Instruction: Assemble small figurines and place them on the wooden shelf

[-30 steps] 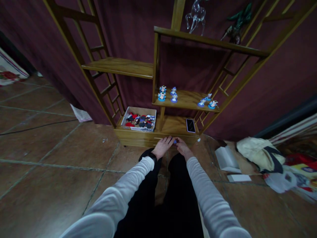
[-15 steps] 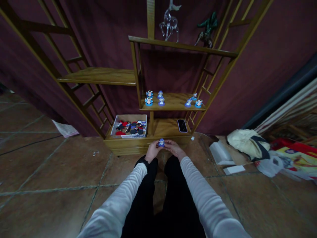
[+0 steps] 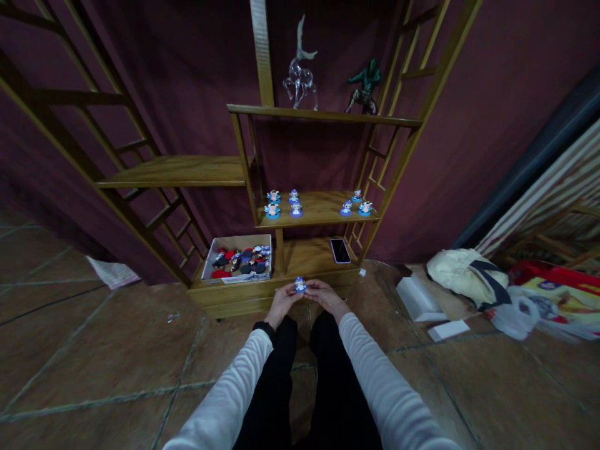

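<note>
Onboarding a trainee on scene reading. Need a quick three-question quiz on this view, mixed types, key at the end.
1. Multiple choice: what do the left hand and right hand hold between them?
a) a plastic bag
b) a purple-and-white figurine
c) a sheet of paper

2. True or false: the smartphone lies to the right of the open box.

3. Count: how many small figurines stand on the shelf one level below the clear deer?

Key: 1. b; 2. true; 3. seven.
</note>
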